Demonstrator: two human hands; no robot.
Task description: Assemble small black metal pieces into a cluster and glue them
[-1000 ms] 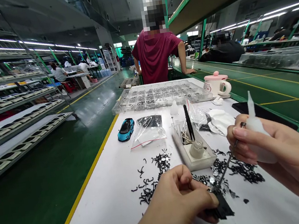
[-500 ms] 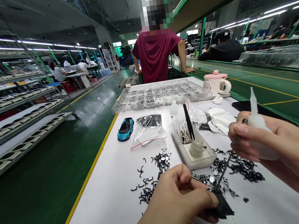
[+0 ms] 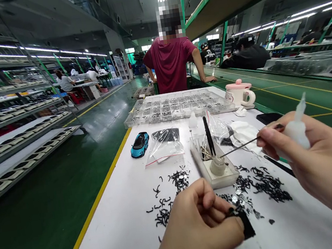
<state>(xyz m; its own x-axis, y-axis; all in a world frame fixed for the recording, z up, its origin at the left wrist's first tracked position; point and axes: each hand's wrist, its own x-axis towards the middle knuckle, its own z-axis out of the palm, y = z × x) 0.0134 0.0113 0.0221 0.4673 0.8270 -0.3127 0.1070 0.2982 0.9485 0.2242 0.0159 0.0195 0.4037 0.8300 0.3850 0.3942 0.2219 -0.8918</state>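
My right hand (image 3: pixel 324 163) pinches a thin metal needle tool (image 3: pixel 244 144) and also holds a white plastic dropper bottle (image 3: pixel 296 128), tilted to the right. The needle's tip reaches left to just above a small glass jar (image 3: pixel 217 166), which stands in a white tray (image 3: pixel 224 182). My left hand (image 3: pixel 199 223) is shut on a small black piece (image 3: pixel 247 225), with its far end partly hidden by my fingers. Below the tray, loose small black parts (image 3: pixel 269 186) and silvery bits lie scattered across the white table (image 3: pixel 123 239).
A clear compartment box (image 3: pixel 178 106) of small parts lies across the table, beyond a plastic bag (image 3: pixel 164 145) and a blue model car (image 3: pixel 140 144). A pink-lidded mug (image 3: pixel 239 93) stands at the far right. A person in a maroon shirt (image 3: pixel 171 63) stands beyond the table.
My right hand has lifted, swinging the needle from the black parts to over the glass jar. The bottle now tilts right. My left hand has shifted slightly, still holding the black piece.
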